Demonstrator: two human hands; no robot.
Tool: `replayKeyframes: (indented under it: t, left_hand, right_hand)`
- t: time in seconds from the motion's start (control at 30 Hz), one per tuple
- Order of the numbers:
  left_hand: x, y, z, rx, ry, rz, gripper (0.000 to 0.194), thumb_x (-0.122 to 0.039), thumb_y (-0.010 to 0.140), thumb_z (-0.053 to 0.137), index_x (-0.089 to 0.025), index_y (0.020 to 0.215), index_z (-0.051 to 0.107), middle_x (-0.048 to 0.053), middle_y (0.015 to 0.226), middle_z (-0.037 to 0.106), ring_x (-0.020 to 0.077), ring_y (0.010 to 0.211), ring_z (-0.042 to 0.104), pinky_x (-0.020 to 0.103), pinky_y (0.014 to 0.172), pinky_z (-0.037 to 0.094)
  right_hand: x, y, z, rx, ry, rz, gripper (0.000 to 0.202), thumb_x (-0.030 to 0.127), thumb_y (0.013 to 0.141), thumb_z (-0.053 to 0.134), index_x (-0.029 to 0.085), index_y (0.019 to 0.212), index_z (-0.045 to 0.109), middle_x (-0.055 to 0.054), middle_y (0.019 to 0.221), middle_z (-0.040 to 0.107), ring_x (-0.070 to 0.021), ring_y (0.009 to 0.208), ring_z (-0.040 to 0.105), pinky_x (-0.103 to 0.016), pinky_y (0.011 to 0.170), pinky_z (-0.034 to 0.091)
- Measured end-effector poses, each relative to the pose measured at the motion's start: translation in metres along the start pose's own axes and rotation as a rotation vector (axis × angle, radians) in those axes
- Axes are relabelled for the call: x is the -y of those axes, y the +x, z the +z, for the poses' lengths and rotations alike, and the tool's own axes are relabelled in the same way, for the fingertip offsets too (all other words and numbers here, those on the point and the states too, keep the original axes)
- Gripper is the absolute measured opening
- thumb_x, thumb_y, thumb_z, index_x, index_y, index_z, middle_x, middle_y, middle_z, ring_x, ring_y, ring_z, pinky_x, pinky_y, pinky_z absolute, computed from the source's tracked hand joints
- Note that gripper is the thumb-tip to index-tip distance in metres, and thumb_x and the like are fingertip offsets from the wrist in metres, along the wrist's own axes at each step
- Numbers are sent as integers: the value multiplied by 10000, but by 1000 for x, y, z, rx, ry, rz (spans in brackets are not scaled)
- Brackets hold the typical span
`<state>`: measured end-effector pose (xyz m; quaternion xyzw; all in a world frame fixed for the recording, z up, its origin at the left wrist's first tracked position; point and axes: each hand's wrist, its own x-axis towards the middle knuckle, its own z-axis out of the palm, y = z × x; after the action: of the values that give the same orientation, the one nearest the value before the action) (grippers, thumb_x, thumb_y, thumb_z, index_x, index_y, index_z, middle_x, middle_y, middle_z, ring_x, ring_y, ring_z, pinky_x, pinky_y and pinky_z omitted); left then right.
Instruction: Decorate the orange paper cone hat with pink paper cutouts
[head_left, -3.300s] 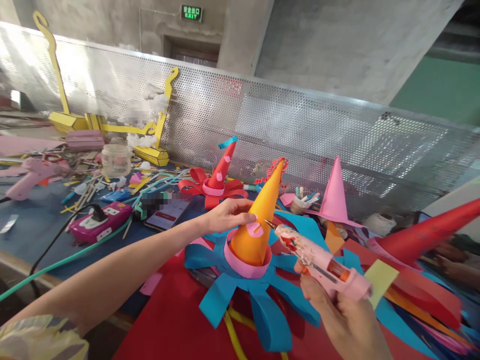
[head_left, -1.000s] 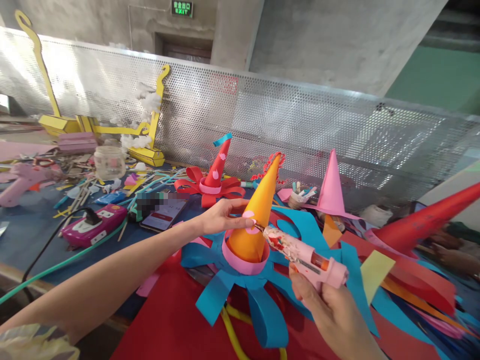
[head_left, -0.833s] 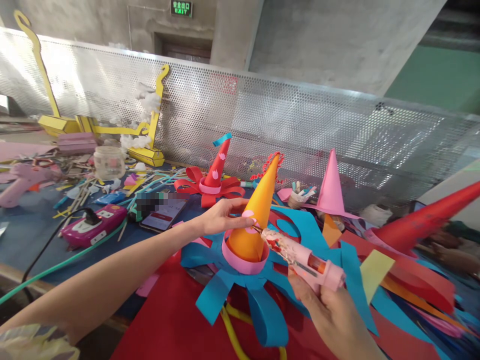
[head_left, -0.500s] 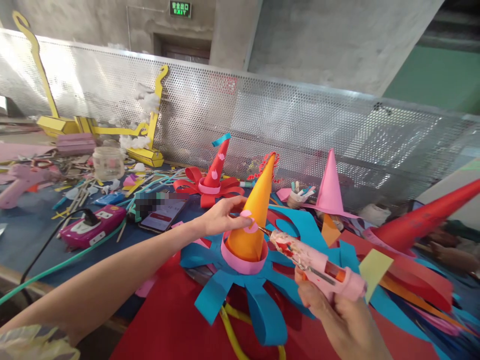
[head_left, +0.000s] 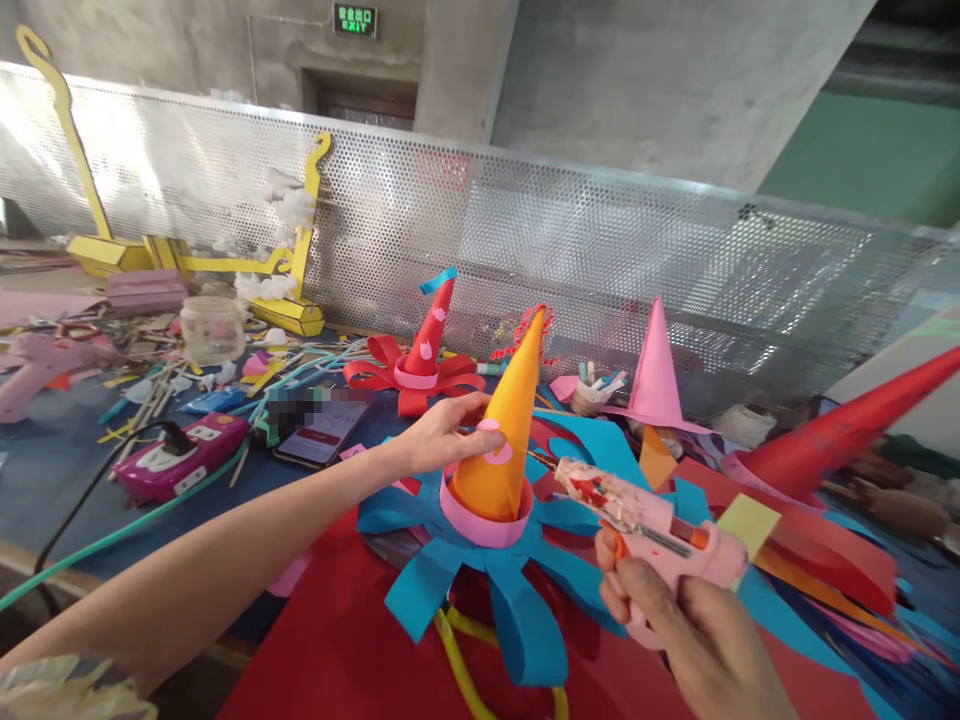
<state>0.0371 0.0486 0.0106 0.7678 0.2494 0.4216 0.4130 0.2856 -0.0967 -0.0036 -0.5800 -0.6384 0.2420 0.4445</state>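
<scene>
A yellow-orange paper cone [head_left: 516, 395] stands inside a pink paper ring [head_left: 487, 528], with blue looped paper strips [head_left: 529, 625] fanning out below. My left hand [head_left: 442, 438] grips the cone's left side, its thumb on a small pink paper cutout [head_left: 496, 456] on the surface. Its other fingers are partly hidden behind the cone. In my right hand [head_left: 697, 635] is a pink hot glue gun [head_left: 622, 505], smeared with dried glue. The nozzle points left at the cone, a little apart from it, with a fine glue strand between.
A red cone hat [head_left: 431, 340] and a pink cone hat [head_left: 656, 370] stand behind; a long red cone [head_left: 847, 430] lies right. At left are a purple power strip [head_left: 182, 458], a phone [head_left: 319, 432], a jar [head_left: 212, 330] and another glue gun [head_left: 34, 370]. Red sheet [head_left: 322, 640] lies in front.
My right hand has drawn the glue gun slightly right, away from the cone. The left hand keeps its hold on the cone.
</scene>
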Motion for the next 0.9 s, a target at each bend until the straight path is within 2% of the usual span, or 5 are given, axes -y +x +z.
replayKeyframes:
  t: [0.17,0.23,0.47,0.73,0.9]
  left_hand:
    - [0,-4,-4,132,-189,-26,410,-403,869,614,-166,1204,598,83,1107,663,234,1021,618,326,844,487]
    - [2,-6,-7,175,-236,-32,448,-357,843,653,-172,1244,577,101,1168,661,256,1085,612,357,891,486]
    - [13,-4,-10,182,-255,39,541,-276,787,721,-174,1292,554,140,1317,601,290,1198,573,426,997,452]
    - [8,-5,-5,151,-241,15,470,-399,850,662,-170,1253,582,116,1210,653,261,1102,618,383,937,483]
    - [8,-4,-3,144,-256,37,472,-400,856,659,-168,1260,583,114,1210,652,266,1114,610,382,947,478]
  right_hand:
    - [-11,1,-2,67,114,50,451,560,884,536,183,652,622,-79,751,639,-188,663,563,-275,593,470]
    - [-15,2,-4,73,183,62,400,537,890,546,187,722,641,-62,725,616,-180,636,545,-281,580,458]
    - [-12,2,-4,97,386,84,251,472,857,622,223,846,653,-47,668,599,-196,590,541,-310,541,460]
    - [9,-3,13,-9,104,76,436,576,852,568,195,648,626,-39,641,593,-180,623,529,-283,600,440]
    - [11,-1,23,-36,18,25,468,609,845,552,211,601,541,-16,629,573,-148,556,464,-266,527,399]
